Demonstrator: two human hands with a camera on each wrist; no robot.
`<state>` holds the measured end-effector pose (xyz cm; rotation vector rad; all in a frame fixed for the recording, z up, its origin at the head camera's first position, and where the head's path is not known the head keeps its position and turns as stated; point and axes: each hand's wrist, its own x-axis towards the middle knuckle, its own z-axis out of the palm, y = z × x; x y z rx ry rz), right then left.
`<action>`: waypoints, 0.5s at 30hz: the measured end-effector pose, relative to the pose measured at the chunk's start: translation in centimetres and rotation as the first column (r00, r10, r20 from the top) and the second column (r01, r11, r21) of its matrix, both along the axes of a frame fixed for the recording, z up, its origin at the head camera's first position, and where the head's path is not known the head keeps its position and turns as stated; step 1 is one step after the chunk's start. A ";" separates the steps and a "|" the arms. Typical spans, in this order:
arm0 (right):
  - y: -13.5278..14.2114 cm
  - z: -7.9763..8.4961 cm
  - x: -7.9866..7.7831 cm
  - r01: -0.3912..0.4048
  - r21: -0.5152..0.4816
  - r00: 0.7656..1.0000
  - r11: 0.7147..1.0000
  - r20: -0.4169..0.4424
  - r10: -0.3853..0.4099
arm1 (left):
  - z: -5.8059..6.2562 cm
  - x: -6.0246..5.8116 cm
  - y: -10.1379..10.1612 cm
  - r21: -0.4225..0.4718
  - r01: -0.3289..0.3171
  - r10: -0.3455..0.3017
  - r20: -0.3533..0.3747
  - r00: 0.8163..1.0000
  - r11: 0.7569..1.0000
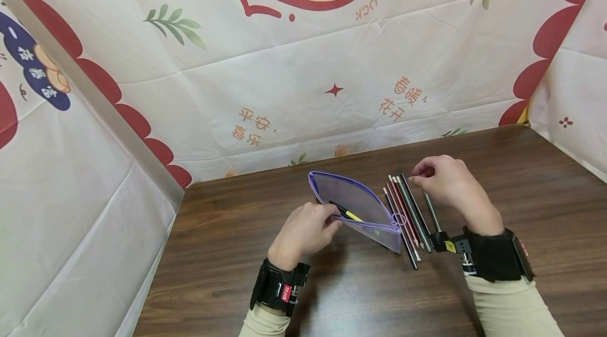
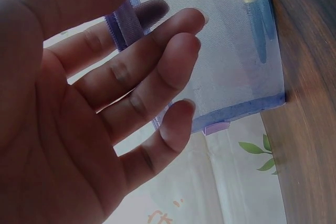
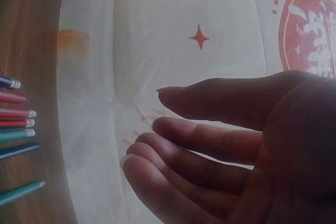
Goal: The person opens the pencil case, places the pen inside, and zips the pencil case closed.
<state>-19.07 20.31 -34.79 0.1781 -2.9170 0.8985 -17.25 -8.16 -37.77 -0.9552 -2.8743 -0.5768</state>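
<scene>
My left hand pinches the rim of a purple-edged mesh zip pouch between thumb and forefinger. The pouch's mouth gapes toward me. A black and yellow pen lies inside; in the left wrist view its dark end shows through the mesh. Beside the pouch, several pencils lie nearly side by side on the table, dark, red and green, some with eraser ends. Above their right side hovers my right hand, thumb and fingers loosely bent, nothing between them. A green pencil lies apart, nearest that hand.
The brown wooden table meets a printed white cloth hanging behind it. More cloth hangs at the left, past a grey edge strip. A wrist-camera strap on the right arm hangs close to the pencils.
</scene>
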 end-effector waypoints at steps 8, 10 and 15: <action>0.6 -0.5 -0.3 0.016 -0.001 0.999 1.000 0.030 -0.016 | 0.0 0.0 0.0 -0.001 -0.002 0.002 0.008 1.000 1.000; 0.7 -0.6 -0.4 0.022 -0.001 0.999 1.000 0.034 -0.022 | 0.0 0.0 0.0 0.001 -0.003 0.003 0.011 1.000 1.000; 1.2 -0.8 -0.5 0.031 0.002 0.998 1.000 0.047 -0.031 | 0.0 0.1 0.1 0.003 -0.004 0.004 0.010 1.000 1.000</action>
